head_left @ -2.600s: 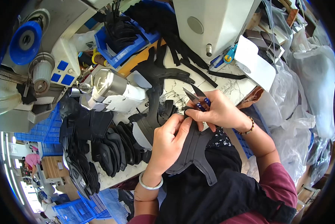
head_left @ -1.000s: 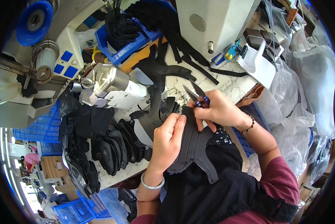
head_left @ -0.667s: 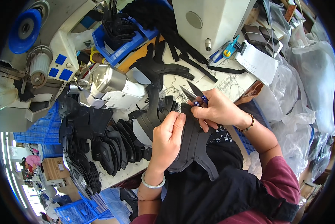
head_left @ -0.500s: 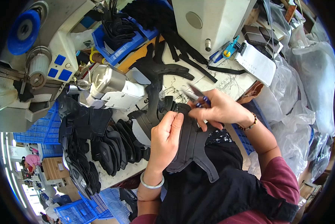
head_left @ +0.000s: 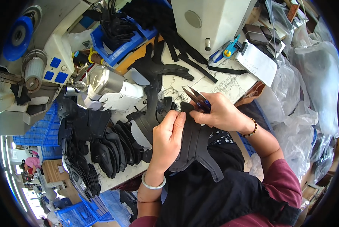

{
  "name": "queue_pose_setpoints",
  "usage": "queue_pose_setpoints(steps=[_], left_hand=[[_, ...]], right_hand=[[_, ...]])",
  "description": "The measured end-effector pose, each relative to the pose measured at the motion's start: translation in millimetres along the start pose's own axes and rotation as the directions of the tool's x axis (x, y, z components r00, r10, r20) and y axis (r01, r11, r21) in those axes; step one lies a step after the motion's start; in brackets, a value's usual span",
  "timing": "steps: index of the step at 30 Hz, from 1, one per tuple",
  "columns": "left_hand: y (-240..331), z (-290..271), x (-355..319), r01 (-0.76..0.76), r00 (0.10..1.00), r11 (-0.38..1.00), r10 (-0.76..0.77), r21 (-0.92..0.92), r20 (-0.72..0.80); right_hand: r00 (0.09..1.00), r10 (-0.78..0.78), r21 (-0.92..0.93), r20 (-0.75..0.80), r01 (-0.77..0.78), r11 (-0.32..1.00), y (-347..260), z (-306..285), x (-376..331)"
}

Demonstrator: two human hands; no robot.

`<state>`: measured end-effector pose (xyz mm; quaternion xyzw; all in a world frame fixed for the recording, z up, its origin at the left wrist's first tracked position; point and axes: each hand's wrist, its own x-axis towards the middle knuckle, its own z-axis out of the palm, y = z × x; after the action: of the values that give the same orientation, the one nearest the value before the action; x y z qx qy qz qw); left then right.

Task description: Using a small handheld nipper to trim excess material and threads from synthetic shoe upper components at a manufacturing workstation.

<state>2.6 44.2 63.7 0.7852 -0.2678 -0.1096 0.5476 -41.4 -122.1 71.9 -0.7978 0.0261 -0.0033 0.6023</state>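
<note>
The matte black piece (head_left: 194, 142) has lengthwise seams and a forked lower end; left fingers (head_left: 179, 122) pinch its left edge, right fingers (head_left: 200, 117) grip snips (head_left: 203, 103) beside its top.

My bench (head_left: 230, 86) has a pale top, strewn with loose dark threads to the right of the silver-and-white machine head (head_left: 107, 89). Just right of that head I have a branching black piece (head_left: 153, 70) lying across the top. Farther right of the head, long black strips (head_left: 196, 67) trail over the surface, then a blue-and-yellow tool (head_left: 230, 50) and a white sheet (head_left: 257, 65). On my side of the head sit layered black padded pieces (head_left: 107, 155). Beyond it is a blue bin (head_left: 118, 56); I can't tell what supports it.
</note>
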Motion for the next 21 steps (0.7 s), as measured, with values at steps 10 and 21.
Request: queue_pose_setpoints(steps=[10,21], left_hand=[[2,0,3,-0.032,0.999,0.997,0.033,0.063,-0.021],[-1,-1,6,-0.038,0.999,0.998,0.038,0.046,0.004]], right_hand=[[0.997,0.03,-0.073,0.065,-0.025,0.997,7,-4,-3],[0.994,0.053,-0.015,0.1,-0.051,0.999,-2,-3,-4]])
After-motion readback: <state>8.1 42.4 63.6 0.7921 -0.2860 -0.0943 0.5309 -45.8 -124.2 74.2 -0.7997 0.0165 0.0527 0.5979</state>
